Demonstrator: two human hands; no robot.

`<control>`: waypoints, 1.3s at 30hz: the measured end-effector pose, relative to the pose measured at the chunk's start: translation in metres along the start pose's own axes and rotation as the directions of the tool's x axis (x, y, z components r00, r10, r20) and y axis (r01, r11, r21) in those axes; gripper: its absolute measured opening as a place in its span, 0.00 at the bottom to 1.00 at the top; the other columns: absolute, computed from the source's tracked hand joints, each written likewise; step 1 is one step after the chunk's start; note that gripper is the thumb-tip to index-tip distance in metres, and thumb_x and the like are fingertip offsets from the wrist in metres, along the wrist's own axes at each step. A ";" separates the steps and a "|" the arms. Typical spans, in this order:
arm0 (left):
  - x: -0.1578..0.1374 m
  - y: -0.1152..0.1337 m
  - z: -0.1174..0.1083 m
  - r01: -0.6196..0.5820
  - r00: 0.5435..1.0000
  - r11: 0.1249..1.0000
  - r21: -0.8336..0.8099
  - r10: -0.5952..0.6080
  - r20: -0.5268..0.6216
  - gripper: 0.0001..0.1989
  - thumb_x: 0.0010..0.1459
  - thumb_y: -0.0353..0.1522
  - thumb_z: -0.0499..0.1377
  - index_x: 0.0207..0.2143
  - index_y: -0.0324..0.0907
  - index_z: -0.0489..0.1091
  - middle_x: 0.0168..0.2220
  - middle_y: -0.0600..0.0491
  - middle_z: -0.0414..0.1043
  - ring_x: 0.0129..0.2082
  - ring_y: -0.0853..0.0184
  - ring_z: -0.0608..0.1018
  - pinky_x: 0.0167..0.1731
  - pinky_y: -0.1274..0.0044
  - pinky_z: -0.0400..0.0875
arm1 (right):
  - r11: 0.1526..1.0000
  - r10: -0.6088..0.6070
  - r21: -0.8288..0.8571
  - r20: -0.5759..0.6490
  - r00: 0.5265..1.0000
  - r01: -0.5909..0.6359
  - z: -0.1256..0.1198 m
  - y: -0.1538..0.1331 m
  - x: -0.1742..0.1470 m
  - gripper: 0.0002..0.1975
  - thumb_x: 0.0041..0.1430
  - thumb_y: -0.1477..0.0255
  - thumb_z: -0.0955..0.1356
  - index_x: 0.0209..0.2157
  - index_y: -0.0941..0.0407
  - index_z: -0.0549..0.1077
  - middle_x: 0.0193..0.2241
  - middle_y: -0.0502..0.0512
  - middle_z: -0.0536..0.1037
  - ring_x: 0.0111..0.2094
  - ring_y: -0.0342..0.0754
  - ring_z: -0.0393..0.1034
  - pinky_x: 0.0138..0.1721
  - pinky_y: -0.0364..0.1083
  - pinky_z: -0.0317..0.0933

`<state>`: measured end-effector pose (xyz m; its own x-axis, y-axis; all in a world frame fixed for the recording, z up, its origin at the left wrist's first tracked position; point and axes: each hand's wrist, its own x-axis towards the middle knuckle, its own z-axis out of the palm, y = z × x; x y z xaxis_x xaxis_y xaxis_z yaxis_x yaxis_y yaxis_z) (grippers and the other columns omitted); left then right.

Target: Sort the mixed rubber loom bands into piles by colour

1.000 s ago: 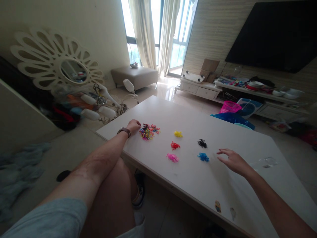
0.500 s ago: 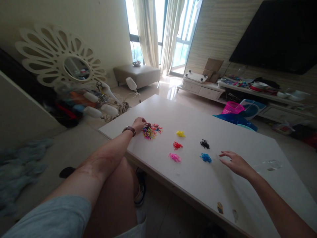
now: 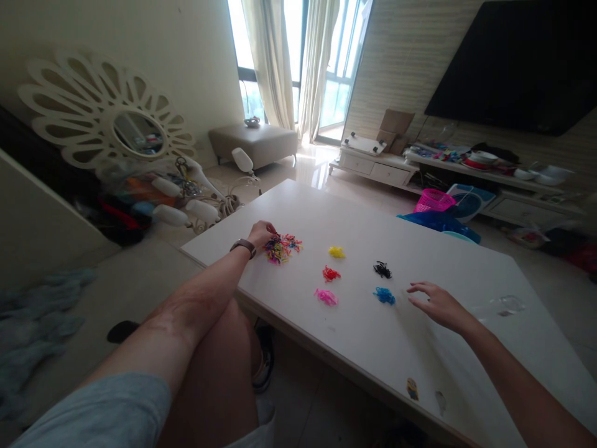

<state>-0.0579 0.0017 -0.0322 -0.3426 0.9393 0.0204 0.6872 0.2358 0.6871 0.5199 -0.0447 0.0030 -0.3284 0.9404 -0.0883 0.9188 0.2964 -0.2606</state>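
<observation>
My left hand (image 3: 262, 234), with a watch on its wrist, is at the left edge of a mixed-colour pile of small rubber bands (image 3: 278, 251). Its fingers are pinched together; whatever is between them is too small to make out. Sorted heaps lie to the right: yellow bands (image 3: 336, 252), red bands (image 3: 331, 274), pink bands (image 3: 326, 297), black bands (image 3: 382, 269) and blue bands (image 3: 385, 295). My right hand (image 3: 436, 305) hovers beside the blue heap, palm down, fingers apart and holding nothing.
The white table (image 3: 298, 336) carries a clear plastic container (image 3: 510, 305) at the right and a small cartoon sticker (image 3: 412, 389) by the front edge. Beyond it are a pink basket (image 3: 435, 200), a padded bench (image 3: 261, 146) and a lamp with white shades (image 3: 203, 210).
The view has shifted slightly, moving everything a little leftward. My left hand stays at the mixed pile, fingers pinched; my right hand keeps its open pose by the blue heap.
</observation>
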 end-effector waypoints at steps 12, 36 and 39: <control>0.005 0.000 0.000 -0.006 0.999 0.997 -0.077 0.009 0.045 0.09 0.45 0.28 0.67 0.32 0.37 0.81 0.31 0.48 0.81 0.31 0.65 0.78 0.33 0.78 0.70 | 1.000 -0.004 -0.001 0.024 1.000 0.004 -0.002 -0.001 -0.001 0.21 0.55 0.55 0.64 0.42 0.52 0.81 0.55 0.60 0.76 0.55 0.61 0.70 0.59 0.57 0.61; 0.001 0.002 0.000 -0.016 0.995 1.000 -0.005 0.016 0.103 0.11 0.51 0.32 0.62 0.35 0.36 0.80 0.29 0.49 0.79 0.27 0.68 0.75 0.26 0.79 0.64 | 0.999 -0.025 0.021 0.054 0.998 0.024 -0.006 -0.006 -0.004 0.23 0.56 0.55 0.64 0.43 0.54 0.80 0.54 0.61 0.77 0.55 0.61 0.71 0.58 0.58 0.62; -0.001 0.003 -0.001 -0.020 0.991 0.999 -0.040 0.025 0.129 0.11 0.48 0.31 0.64 0.35 0.37 0.80 0.31 0.49 0.79 0.28 0.68 0.76 0.26 0.80 0.65 | 0.999 -0.035 0.025 0.054 0.998 0.033 -0.005 -0.006 -0.004 0.22 0.56 0.55 0.64 0.43 0.54 0.80 0.54 0.61 0.77 0.55 0.61 0.71 0.58 0.58 0.62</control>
<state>-0.0563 0.0014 -0.0297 -0.2395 0.9692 -0.0565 0.6681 0.2068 0.7148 0.5169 -0.0494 0.0100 -0.3716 0.9191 -0.1313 0.9016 0.3235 -0.2870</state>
